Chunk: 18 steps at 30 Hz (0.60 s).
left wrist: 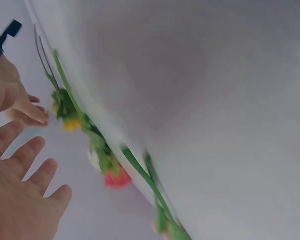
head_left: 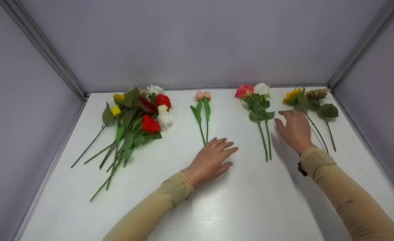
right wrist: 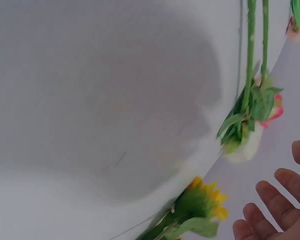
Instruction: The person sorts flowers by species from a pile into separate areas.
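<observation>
Hands both flat & empty over white tabletop (head_left: 217, 207); left hand (head_left: 213, 160) lies palm down w/ fingers spread, fingertips just beside lower stem ends of the pink tulip pair (head_left: 202, 110), not gripping anything; right hand (head_left: 294, 129) also spread open, palm down, holding nothing, between the rose pair (head_left: 258, 107) (one pink-red, one white) on its left & the sunflower pair (head_left: 309, 103) (one yellow, one brownish) on its right; cannot tell if it touches the sunflower stems, which run just past its wrist side. Tulip, rose & sunflower pairs lie in a row across tabletop, heads toward back wall, stems toward the person, each pair apart from the next. Mixed bunch (head_left: 133, 117) of red, white & yellow blooms lies far left, stems fanned out, well apart from left hand. Both forearms in tan sleeves. Wrist views blurred; right wrist view shows open fingers (right wrist: 270, 200) near the yellow sunflower head.
</observation>
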Each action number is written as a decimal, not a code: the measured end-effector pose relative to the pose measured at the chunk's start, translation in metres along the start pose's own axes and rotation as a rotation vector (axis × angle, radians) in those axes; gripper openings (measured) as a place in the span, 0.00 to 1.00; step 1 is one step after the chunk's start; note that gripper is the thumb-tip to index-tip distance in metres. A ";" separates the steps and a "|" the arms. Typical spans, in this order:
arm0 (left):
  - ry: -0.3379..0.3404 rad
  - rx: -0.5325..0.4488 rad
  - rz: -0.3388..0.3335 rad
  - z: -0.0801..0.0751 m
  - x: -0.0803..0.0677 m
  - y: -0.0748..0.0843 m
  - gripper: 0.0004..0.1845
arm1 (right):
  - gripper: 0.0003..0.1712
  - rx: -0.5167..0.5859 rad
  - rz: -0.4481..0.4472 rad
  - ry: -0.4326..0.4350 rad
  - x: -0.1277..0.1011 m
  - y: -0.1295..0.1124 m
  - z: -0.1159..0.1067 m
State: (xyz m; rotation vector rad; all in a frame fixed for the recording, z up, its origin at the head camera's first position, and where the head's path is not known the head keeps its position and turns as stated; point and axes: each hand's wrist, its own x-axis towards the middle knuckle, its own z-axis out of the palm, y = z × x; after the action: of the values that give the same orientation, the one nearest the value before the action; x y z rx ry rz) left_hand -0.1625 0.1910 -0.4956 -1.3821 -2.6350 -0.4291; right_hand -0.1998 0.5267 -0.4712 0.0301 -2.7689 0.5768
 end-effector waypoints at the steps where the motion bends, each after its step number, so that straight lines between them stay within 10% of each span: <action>1: 0.018 -0.004 -0.033 -0.005 -0.005 -0.009 0.26 | 0.22 0.008 -0.015 -0.015 -0.001 -0.007 0.003; 18: 0.292 -0.003 -0.589 -0.066 -0.128 -0.152 0.17 | 0.25 0.098 -0.385 -0.227 -0.029 -0.149 0.050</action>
State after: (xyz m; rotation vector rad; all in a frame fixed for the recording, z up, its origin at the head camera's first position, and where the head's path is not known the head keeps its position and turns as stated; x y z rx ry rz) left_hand -0.2156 -0.0115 -0.4934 -0.4629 -2.7343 -0.6375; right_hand -0.1748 0.3690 -0.4664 0.6732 -2.8324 0.6341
